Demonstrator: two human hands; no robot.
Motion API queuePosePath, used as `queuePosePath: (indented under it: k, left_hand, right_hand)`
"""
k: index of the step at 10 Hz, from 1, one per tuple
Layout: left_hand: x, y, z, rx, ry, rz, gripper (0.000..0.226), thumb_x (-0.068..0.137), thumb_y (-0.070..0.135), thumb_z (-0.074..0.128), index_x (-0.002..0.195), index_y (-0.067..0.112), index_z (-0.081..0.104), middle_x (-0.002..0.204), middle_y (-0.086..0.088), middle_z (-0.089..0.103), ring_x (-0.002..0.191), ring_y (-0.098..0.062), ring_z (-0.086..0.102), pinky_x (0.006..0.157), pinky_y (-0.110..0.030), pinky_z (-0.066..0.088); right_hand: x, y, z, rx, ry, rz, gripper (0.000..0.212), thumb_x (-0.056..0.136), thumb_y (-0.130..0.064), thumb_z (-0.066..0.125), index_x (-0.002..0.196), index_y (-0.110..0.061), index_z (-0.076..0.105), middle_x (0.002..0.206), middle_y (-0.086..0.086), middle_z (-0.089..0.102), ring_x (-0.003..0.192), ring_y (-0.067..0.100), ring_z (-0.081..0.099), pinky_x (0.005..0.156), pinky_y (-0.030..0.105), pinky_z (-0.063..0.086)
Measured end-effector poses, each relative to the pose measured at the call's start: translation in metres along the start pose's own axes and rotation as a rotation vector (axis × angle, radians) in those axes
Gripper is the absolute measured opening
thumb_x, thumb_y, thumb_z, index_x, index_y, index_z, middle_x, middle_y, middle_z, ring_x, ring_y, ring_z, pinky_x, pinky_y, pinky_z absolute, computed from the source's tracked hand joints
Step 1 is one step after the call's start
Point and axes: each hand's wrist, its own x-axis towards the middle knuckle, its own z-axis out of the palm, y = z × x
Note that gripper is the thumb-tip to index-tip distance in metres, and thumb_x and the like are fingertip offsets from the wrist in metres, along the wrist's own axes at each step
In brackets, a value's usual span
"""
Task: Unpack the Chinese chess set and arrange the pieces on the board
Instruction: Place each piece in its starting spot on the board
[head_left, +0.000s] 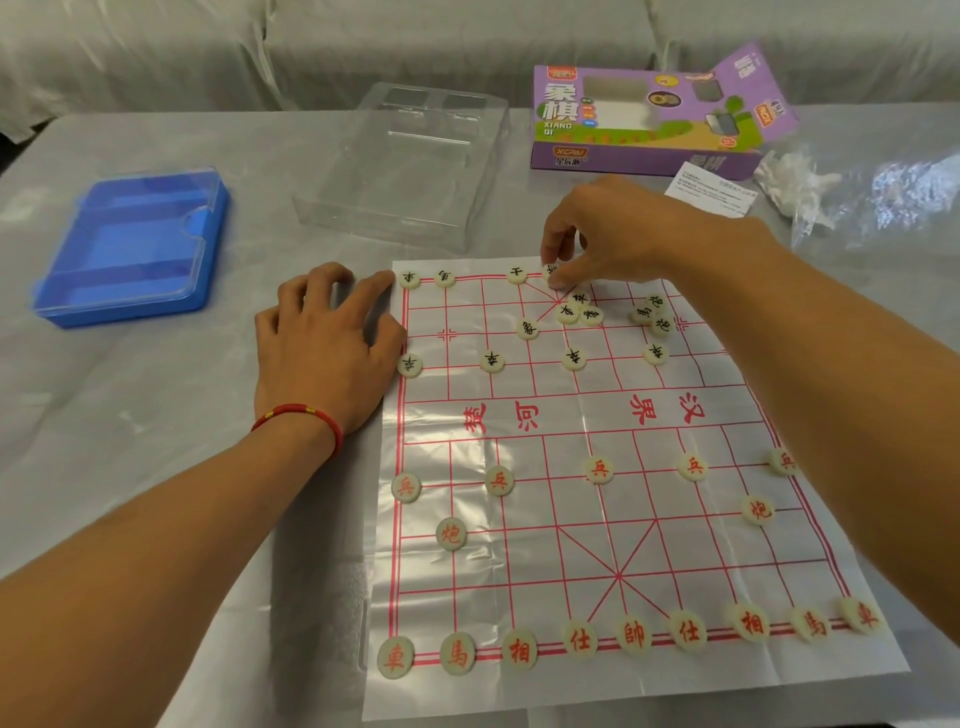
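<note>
Half done: red rank complete, black underway. Your right hand pinches a black piece at the back rank; left hand lies flat, fingers spread, steadying the board. Next: seat it, then sort the loose cluster.

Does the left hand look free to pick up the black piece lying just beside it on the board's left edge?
Probably yes: the left hand rests flat holding nothing, and the black piece lies uncovered right beside its fingers.

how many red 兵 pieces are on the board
5, all in one row on the near half: far left, next, middle, next, and far right, partly hidden by the right forearm.
</note>
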Motion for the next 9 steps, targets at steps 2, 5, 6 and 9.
queuePosePath:
  k: [2,5,6,9]
  left_hand:
    - [0.000,0.000,-0.001,-0.002,0.000,0.006,0.048,0.097,0.055,0.034,0.143,0.042,0.039,0.143,0.001,0.040,0.136,-0.026,0.032,0.109,-0.049,0.029]
    - [-0.001,0.001,-0.003,-0.011,-0.014,0.000,0.048,0.098,0.056,0.035,0.144,0.041,0.039,0.145,0.000,0.039,0.137,-0.027,0.031,0.110,-0.050,0.029]
    - [-0.001,0.001,-0.003,-0.014,-0.018,-0.003,0.049,0.098,0.055,0.035,0.144,0.041,0.039,0.146,-0.001,0.039,0.137,-0.027,0.031,0.111,-0.051,0.028]
    - [-0.001,0.001,-0.004,-0.015,-0.022,-0.003,0.049,0.098,0.056,0.036,0.145,0.041,0.039,0.146,-0.001,0.039,0.138,-0.028,0.030,0.111,-0.051,0.027]
  right_hand:
    - [-0.001,-0.001,0.000,-0.016,0.007,-0.004,0.027,0.082,-0.035,0.078,0.105,-0.021,0.073,0.094,-0.005,0.068,0.080,0.011,0.059,0.061,0.021,0.040]
    - [-0.037,0.003,-0.015,0.002,0.078,-0.056,0.016,0.086,-0.024,0.076,0.102,-0.023,0.074,0.089,-0.009,0.066,0.073,0.000,0.054,0.062,0.019,0.039]
    - [-0.047,0.000,-0.013,-0.031,0.015,-0.066,0.021,0.086,-0.021,0.075,0.106,-0.028,0.072,0.089,-0.012,0.063,0.072,-0.002,0.050,0.062,0.019,0.037]
    - [-0.045,-0.005,-0.006,-0.096,-0.050,-0.061,0.031,0.085,-0.020,0.076,0.115,-0.028,0.071,0.096,-0.011,0.063,0.079,0.006,0.052,0.072,0.026,0.043]
